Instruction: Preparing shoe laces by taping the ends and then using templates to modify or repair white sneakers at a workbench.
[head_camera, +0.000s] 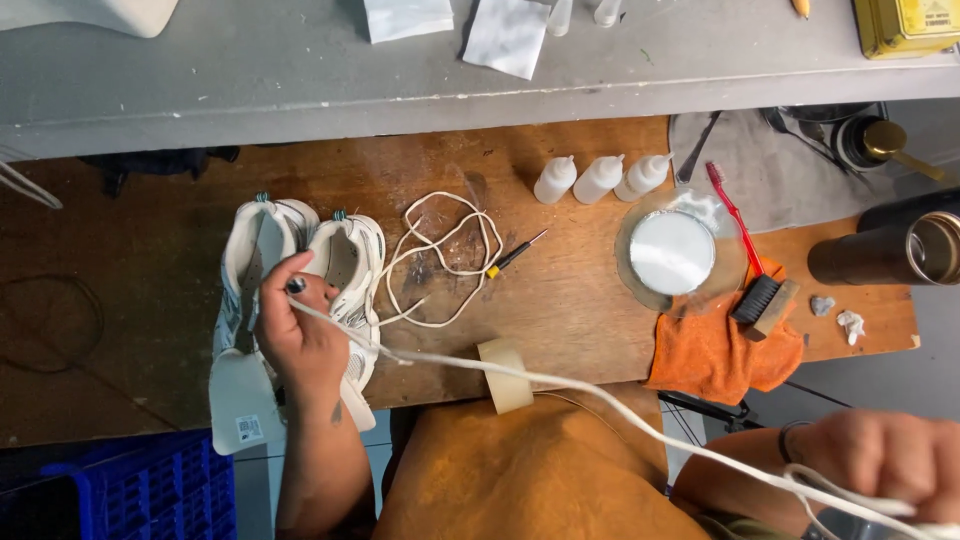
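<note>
Lace (560, 385), white and taut, runs between both hands: left hand (300, 330) pinches one end at the white sneakers (300, 270) on the wooden worktop (560, 300), right hand (885, 465) is clenched around the other end, keeping it straight. A loose second lace (445, 250) lies beside the shoes.

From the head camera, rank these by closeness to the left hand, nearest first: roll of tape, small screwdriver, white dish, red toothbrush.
Measured from the left hand, which rests on the white shoes:
1. Roll of tape, at the table's front edge, just right of it.
2. Small screwdriver, farther back, beside the loose lace.
3. White dish, well to the right.
4. Red toothbrush, past the dish's right rim.
</note>
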